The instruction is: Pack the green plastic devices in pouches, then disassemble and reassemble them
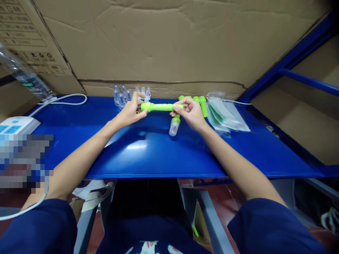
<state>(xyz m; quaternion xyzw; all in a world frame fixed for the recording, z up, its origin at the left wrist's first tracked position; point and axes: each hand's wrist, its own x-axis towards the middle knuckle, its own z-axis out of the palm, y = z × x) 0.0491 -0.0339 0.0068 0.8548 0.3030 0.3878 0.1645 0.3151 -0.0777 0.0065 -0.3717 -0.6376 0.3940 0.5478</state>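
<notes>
A bright green tube [162, 107], like a small flashlight body with a wider left end, is held level above the blue table. My left hand [129, 112] closes on the wider end, thumb in front and fingers behind. At the narrow right end, my right hand [192, 113] pinches the tube between thumb and fingers. Just below the right hand is a green piece with a clear domed cap [173, 127], its upper part hidden. Behind my left hand stand several clear domed caps [121, 100] and smaller clear pieces [143, 92]. More green tubes [203, 105] lie beyond my right hand.
Clear plastic bags [227, 114] lie at the right of the blue table [148, 158]. On the left are a white power strip [19, 125], its cable and a plastic bottle [26, 79]. Cardboard [159, 42] walls the back; a blue frame [308, 81] rises at right.
</notes>
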